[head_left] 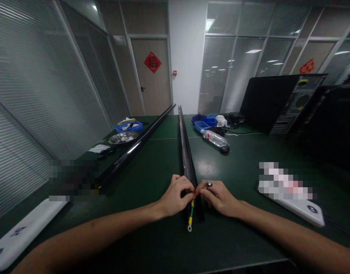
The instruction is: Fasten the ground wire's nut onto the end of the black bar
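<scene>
A long black channel-shaped strip (pixel 186 152) runs away from me down the middle of the green table (pixel 160 163). At its near end my left hand (pixel 177 194) and my right hand (pixel 217 196) meet, fingertips pinched together. What lies between the fingertips is too small to make out. Just below them hangs a short green-yellow wire (pixel 192 211) with a ring terminal at its lower end; its upper end is near the fingertips. A ring sits on a finger of my right hand. Both hands are closed.
Another long black strip (pixel 135 148) lies diagonally on the left. Beyond it are a metal dish (pixel 123 137) and a blue tray (pixel 136 127). Right of centre are a plastic bottle (pixel 215 138) and blue bins (pixel 202 126). White devices (pixel 303 211) flank my arms; black equipment (pixel 272 101) stands right.
</scene>
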Motion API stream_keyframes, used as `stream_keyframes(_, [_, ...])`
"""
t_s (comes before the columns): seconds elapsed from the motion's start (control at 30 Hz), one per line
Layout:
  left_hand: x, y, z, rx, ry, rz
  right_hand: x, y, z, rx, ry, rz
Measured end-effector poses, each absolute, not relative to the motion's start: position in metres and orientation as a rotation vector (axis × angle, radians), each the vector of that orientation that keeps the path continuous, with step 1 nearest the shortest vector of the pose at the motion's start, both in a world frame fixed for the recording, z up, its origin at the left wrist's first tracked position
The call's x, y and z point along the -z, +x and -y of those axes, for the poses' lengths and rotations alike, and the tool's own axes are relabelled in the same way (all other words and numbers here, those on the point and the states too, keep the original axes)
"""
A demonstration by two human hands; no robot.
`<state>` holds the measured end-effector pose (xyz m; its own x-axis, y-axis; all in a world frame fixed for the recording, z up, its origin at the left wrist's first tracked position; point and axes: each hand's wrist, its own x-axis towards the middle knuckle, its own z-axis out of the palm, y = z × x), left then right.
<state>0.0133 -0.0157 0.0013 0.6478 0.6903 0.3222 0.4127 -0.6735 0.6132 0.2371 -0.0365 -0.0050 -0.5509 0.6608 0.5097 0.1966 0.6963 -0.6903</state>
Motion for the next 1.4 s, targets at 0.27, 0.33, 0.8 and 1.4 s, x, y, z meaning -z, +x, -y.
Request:
stream_keyframes(0.27, [-0.0037, 0.0148, 0.0168, -0.745, 2.372, -0.874, 0.0048, 0.2362, 0.0375, -0.642, -0.721, 2.109])
stream_keyframes(0.33, [-0.0040, 0.0151, 0.0170, -0.749, 2.371, -0.870, 0.0058, 0.2366, 0.0371, -0.651, -0.705, 2.113])
stream_keyframes(0.8, [-0.0067, 0.0148, 0.0173, -0.706, 2.380, -0.885, 0.0056, 0.2371, 0.0379, -0.618, -0.714, 2.132])
stream_keyframes(1.4, [-0.0075, 0.0148, 0.0176, -0.694, 2.384, -0.890, 0.0051, 0.2350, 0.0374, -0.628, -0.699, 2.108])
